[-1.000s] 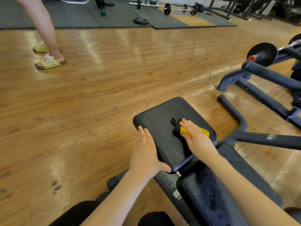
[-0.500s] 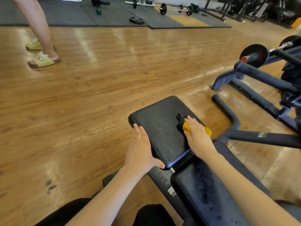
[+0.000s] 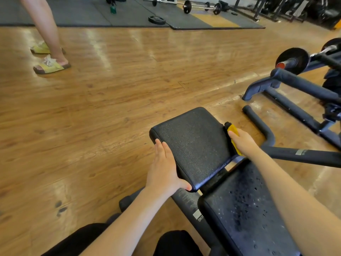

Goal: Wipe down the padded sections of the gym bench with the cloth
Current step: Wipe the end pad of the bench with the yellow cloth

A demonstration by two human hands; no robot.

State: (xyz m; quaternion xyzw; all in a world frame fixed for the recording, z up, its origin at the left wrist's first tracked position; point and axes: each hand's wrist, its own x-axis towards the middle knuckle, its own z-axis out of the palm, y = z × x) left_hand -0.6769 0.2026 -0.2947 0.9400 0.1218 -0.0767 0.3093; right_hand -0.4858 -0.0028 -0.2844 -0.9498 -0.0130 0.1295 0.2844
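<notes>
Wooden floor (image 3: 114,93) fills most of the view, dark rubber mats (image 3: 77,13) along the far edge with a barbell (image 3: 195,5) and a loose weight plate (image 3: 156,20) on them. A standing person's legs in yellow sandals (image 3: 50,66) at far left. Plate-loaded machine frame (image 3: 295,84) on the right.

Gym bench runs from bottom right toward centre: long pad (image 3: 243,209) nearest the camera, speckled with droplets; smaller seat pad (image 3: 193,143) beyond it, separated by a gap. Bench's floor bar (image 3: 258,122) curves off to the right of the seat pad.

Left hand (image 3: 164,170) lies flat along the seat pad's left edge, fingers straight and together, thumb hooked around the near corner; holding the pad only.

Right hand (image 3: 243,143) is at the seat pad's right side edge, fingers curled down over the cloth (image 3: 232,128), pressing it against the side of the pad. Cloth is yellow with a dark end, sticking out past the fingertips; a strip also shows under the palm. Wearer's dark-clothed knees (image 3: 175,242) at bottom.
</notes>
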